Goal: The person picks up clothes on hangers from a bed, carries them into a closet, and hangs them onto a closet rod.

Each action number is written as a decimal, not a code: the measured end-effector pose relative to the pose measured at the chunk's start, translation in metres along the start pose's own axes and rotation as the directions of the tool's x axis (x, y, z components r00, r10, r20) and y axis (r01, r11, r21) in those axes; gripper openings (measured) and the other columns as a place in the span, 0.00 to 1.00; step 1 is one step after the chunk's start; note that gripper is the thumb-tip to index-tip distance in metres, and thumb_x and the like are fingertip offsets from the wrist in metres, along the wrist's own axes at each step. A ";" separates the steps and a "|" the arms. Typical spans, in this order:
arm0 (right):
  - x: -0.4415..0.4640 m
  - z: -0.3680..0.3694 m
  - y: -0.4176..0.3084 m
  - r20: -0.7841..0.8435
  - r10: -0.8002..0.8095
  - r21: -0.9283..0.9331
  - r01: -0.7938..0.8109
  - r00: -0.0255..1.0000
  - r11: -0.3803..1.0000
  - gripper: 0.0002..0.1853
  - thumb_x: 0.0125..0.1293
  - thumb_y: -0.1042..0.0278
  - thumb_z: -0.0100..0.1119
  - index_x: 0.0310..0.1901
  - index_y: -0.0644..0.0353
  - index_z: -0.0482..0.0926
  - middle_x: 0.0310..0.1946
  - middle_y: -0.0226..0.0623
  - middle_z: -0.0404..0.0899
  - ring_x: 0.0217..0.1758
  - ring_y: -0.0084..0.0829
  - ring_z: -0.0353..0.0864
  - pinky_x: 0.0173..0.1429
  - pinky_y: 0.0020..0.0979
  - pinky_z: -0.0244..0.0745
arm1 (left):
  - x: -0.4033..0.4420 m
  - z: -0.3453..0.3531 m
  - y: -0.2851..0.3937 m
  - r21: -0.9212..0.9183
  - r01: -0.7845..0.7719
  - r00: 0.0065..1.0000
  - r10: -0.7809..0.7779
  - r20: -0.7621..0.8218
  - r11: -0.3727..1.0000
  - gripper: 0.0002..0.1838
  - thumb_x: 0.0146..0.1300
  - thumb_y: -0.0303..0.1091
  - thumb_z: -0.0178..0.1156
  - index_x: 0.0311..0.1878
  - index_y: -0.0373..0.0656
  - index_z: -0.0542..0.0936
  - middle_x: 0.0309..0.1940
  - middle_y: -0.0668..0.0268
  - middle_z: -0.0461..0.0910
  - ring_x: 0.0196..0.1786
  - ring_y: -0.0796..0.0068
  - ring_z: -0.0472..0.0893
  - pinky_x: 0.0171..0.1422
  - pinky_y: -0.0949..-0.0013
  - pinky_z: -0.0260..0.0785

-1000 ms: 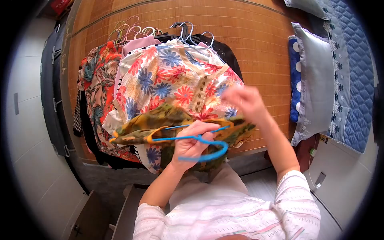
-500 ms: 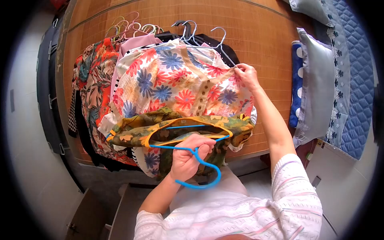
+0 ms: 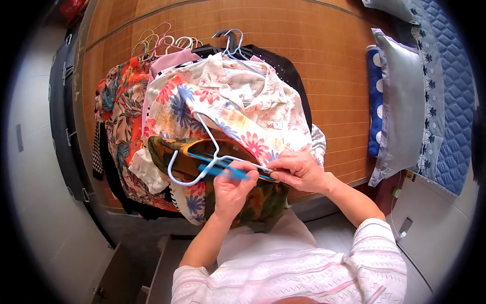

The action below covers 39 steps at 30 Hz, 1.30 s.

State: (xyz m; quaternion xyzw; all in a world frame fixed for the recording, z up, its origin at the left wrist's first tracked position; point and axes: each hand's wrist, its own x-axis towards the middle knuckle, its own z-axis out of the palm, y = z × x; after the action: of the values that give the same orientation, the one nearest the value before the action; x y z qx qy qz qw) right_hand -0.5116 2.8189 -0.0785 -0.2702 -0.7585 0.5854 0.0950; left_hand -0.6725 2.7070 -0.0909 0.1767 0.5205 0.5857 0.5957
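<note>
My left hand [image 3: 232, 195] is closed around a bright blue hanger [image 3: 208, 171], which is smeared by motion. That hanger sits in the neck of a green and orange camouflage-patterned garment [image 3: 172, 148]. The fingers of my right hand [image 3: 298, 172] pinch the end of a pale blue hanger [image 3: 215, 147] together with the shoulder of a floral blouse [image 3: 250, 143]. The pale hanger's hook points left, close above my left hand. Folded toward me, the blouse lies partly over the camouflage garment. Behind it is a white collared shirt [image 3: 286, 104].
An orange leaf-print garment [image 3: 126, 101] lies on the left of the woven mat surface [image 3: 339, 91], near several hanger hooks [image 3: 164, 43]. A black garment [image 3: 298, 76] shows beneath the white shirt. At the right are a grey pillow [image 3: 402, 96] and blue quilted bedding [image 3: 448, 116].
My right hand has drawn the floral blouse and its pale hanger toward me, uncovering the white shirt. Both hands are now near each other at the blue hanger.
</note>
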 end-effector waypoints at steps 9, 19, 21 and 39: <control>0.025 -0.008 0.006 0.244 -0.112 0.084 0.094 0.963 0.992 0.07 0.53 0.71 0.61 0.35 0.58 0.79 0.26 0.34 0.74 0.32 0.28 0.75 0.35 0.28 0.69 | -0.007 -0.009 0.001 -0.089 0.041 0.999 -0.042 -0.008 0.995 0.06 0.58 0.30 0.59 0.33 0.37 0.79 0.25 0.68 0.74 0.25 0.83 0.70 0.27 0.80 0.60; 0.112 -0.067 0.185 -0.450 0.501 -0.401 -0.668 0.739 0.627 0.17 0.52 0.58 0.55 0.44 0.51 0.77 0.40 0.40 0.78 0.46 0.38 0.76 0.51 0.37 0.69 | -0.022 -0.016 0.010 0.091 -0.078 0.994 0.071 0.078 0.993 0.07 0.57 0.32 0.60 0.33 0.37 0.80 0.28 0.64 0.74 0.29 0.78 0.73 0.32 0.76 0.63; 0.101 -0.069 0.176 -0.336 0.535 -0.279 -0.624 0.775 0.730 0.17 0.51 0.57 0.55 0.44 0.51 0.77 0.40 0.40 0.78 0.46 0.38 0.76 0.51 0.36 0.69 | -0.021 -0.015 0.009 0.052 -0.098 0.993 0.095 0.071 0.994 0.06 0.57 0.30 0.60 0.35 0.38 0.80 0.31 0.64 0.75 0.34 0.77 0.72 0.37 0.76 0.64; 0.102 -0.061 0.170 -0.516 0.484 0.080 -0.523 0.707 0.849 0.13 0.48 0.60 0.60 0.32 0.59 0.80 0.24 0.35 0.79 0.25 0.22 0.75 0.33 0.26 0.71 | -0.009 -0.010 0.001 0.002 -0.143 0.989 0.143 0.045 0.990 0.08 0.59 0.31 0.56 0.34 0.34 0.78 0.35 0.56 0.75 0.33 0.72 0.76 0.34 0.73 0.70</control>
State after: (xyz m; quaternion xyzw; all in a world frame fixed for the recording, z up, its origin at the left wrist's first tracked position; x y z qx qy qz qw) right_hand -0.5181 2.9516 -0.2373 -0.6171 -0.6219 0.4664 0.1223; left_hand -0.6790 2.6952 -0.0904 0.2281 0.4948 0.6212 0.5632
